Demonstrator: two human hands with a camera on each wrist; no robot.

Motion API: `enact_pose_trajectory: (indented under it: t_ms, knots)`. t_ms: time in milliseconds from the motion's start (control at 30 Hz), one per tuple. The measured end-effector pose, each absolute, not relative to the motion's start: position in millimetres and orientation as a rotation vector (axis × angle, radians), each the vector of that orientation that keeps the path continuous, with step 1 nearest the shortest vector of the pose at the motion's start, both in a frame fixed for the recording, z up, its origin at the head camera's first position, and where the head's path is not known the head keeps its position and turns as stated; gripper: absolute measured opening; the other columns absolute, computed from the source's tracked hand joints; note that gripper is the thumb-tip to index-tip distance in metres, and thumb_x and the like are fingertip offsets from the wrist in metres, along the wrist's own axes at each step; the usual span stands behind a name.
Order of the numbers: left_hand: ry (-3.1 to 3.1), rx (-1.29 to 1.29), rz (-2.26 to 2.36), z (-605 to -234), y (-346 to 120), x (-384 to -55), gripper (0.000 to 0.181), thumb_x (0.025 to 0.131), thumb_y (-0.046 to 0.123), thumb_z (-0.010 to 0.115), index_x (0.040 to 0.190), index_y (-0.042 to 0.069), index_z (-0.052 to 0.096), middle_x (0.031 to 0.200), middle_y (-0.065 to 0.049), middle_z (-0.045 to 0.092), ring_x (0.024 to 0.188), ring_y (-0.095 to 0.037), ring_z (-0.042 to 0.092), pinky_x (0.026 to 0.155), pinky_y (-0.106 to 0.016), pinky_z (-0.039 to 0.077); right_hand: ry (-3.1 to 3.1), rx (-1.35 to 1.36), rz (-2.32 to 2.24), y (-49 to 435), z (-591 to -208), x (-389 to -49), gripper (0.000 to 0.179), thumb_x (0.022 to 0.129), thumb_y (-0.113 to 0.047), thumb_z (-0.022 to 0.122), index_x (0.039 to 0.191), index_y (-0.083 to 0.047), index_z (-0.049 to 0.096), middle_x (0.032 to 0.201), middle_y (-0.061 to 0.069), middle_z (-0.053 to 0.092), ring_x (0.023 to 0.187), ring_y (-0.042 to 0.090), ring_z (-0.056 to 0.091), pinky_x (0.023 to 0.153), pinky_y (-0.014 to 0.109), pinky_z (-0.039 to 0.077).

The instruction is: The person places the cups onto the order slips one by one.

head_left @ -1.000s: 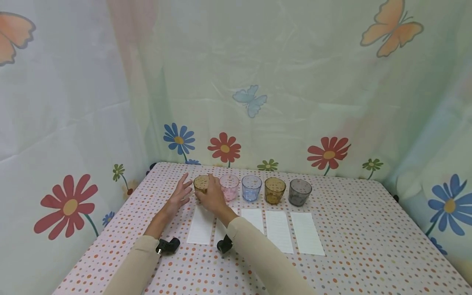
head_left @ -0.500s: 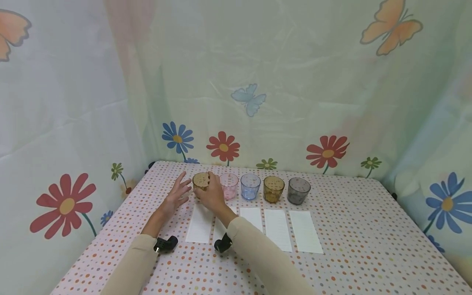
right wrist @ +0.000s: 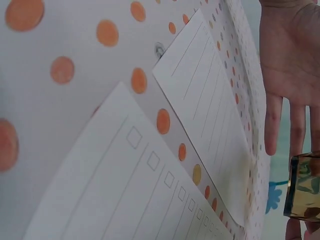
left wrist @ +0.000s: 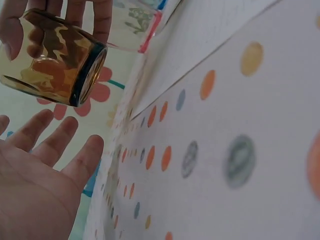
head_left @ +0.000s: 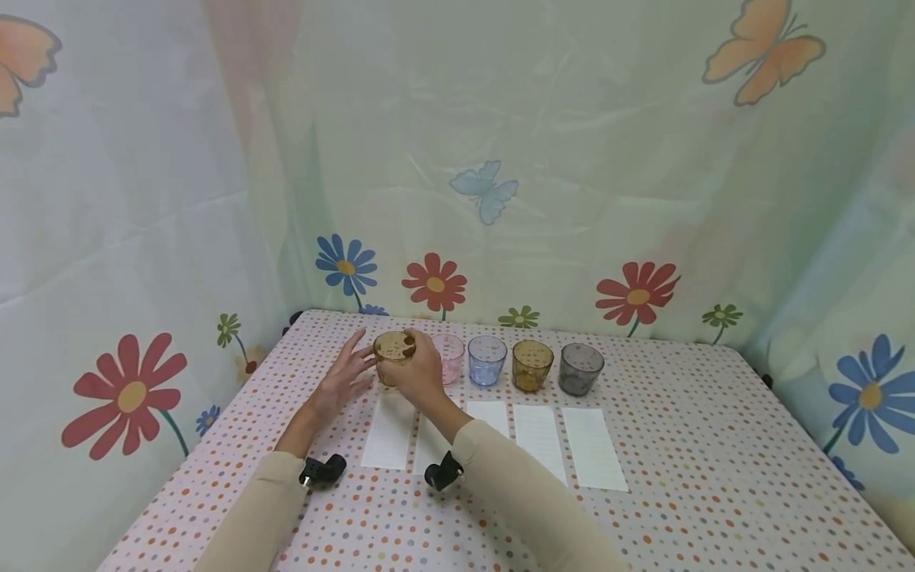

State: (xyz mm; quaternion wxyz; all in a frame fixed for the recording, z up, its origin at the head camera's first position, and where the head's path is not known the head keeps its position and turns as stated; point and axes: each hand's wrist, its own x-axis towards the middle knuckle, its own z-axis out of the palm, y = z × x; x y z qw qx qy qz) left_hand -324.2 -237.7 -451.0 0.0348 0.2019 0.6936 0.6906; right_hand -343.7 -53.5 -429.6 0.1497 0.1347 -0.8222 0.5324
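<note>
My right hand (head_left: 420,372) grips an amber glass (head_left: 391,349), upright, at the left end of a row of coloured glasses. In the left wrist view, that amber glass (left wrist: 55,65) shows above the tabletop, with right-hand fingers (left wrist: 102,20) on its side. My left hand (head_left: 343,383) is just left of it, fingers spread and apart from the glass. Only the base end of the amber glass (right wrist: 306,187) shows in the right wrist view, near the left hand's (right wrist: 292,60) straight fingers. To its right stands a pink glass (head_left: 450,367), partly behind the right hand.
Further right stand a blue glass (head_left: 488,367), a second amber glass (head_left: 532,372) and a grey glass (head_left: 581,373). Several lined white paper slips (head_left: 595,449) lie in front of the row; the right arm covers part of them. A dotted cloth (head_left: 700,445) covers the table.
The right hand has raised the left amber glass slightly and shifted it a little to the right. The left hand stays beside it, almost unmoved. The other glasses have not moved.
</note>
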Motion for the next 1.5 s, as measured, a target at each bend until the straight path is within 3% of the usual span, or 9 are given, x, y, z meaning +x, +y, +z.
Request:
enact_pose_trajectory:
  t_ms: [733, 1133, 1500]
  knots:
    - [2.058, 0.743, 2.117, -446.6, -236.7, -320.1, 0.066, 0.103, 0.015, 0.029, 0.164, 0.019, 0.004, 0.164, -0.026, 0.017, 0.150, -0.049, 0.020, 0.117, -0.067, 0.020, -2.308, 0.594, 1.799, -36.4, -421.0, -325.0, 0.070, 0.073, -0.012, 0.085, 0.136, -0.003, 0.056, 0.128, 0.019, 0.060, 0.113, 0.029, 0.059, 0.092, 0.041, 0.056]
    - [2.023, 0.866, 2.091, -451.8, -236.8, -321.1, 0.069, 0.102, 0.009, 0.040, 0.164, 0.014, 0.009, 0.162, -0.031, 0.020, 0.147, -0.051, 0.025, 0.116, -0.070, 0.017, -2.409, 0.715, 1.786, -24.2, -426.3, -315.5, 0.069, 0.072, -0.006, 0.083, 0.135, -0.001, 0.056, 0.127, 0.021, 0.060, 0.110, 0.029, 0.061, 0.090, 0.037, 0.056]
    - [1.900, 0.906, 2.065, -456.2, -242.8, -321.8, 0.080, 0.095, 0.006, 0.054, 0.163, 0.013, 0.012, 0.162, -0.030, 0.023, 0.144, -0.031, 0.040, 0.110, -0.047, 0.041, -2.482, 0.774, 1.835, -19.4, -428.1, -310.6, 0.073, 0.069, -0.009, 0.090, 0.133, -0.002, 0.057, 0.124, 0.015, 0.060, 0.111, 0.032, 0.060, 0.090, 0.035, 0.055]
